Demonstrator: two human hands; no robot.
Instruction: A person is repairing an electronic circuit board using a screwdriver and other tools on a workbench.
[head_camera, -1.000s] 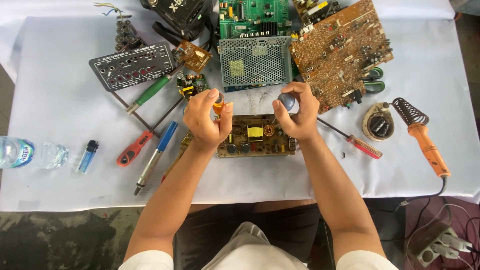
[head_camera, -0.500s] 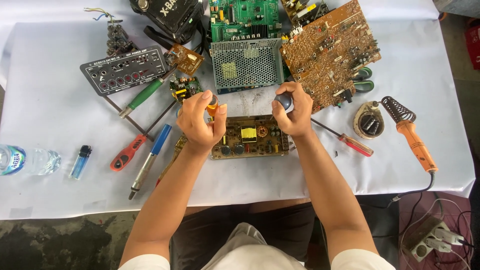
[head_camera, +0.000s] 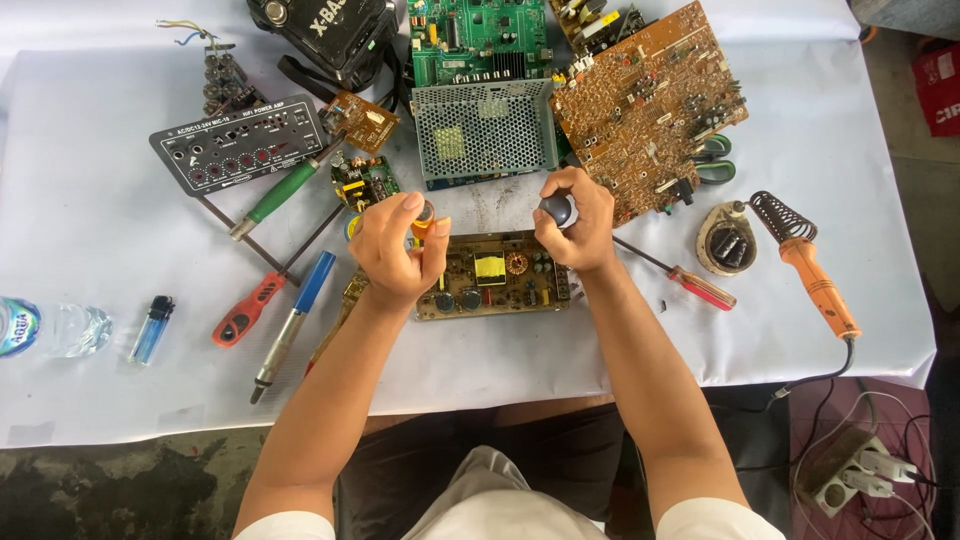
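The left hand (head_camera: 398, 250) is curled and pinches a small orange piece (head_camera: 423, 222) between thumb and fingertips, holding it up just above the left end of the small circuit board (head_camera: 495, 275). A good way to do this is to keep that pinch soft and the wrist quiet, so the little piece does not slip or twist. The board lies flat on the white counter (head_camera: 90, 230), near the person, right between and just under both hands. The right hand (head_camera: 578, 222) is closed around the dark round handle (head_camera: 557, 210) of a tool, just above the far right edge of the board. I think it should stay straight up and press gently, so the tip does not slide onto the tiny parts.
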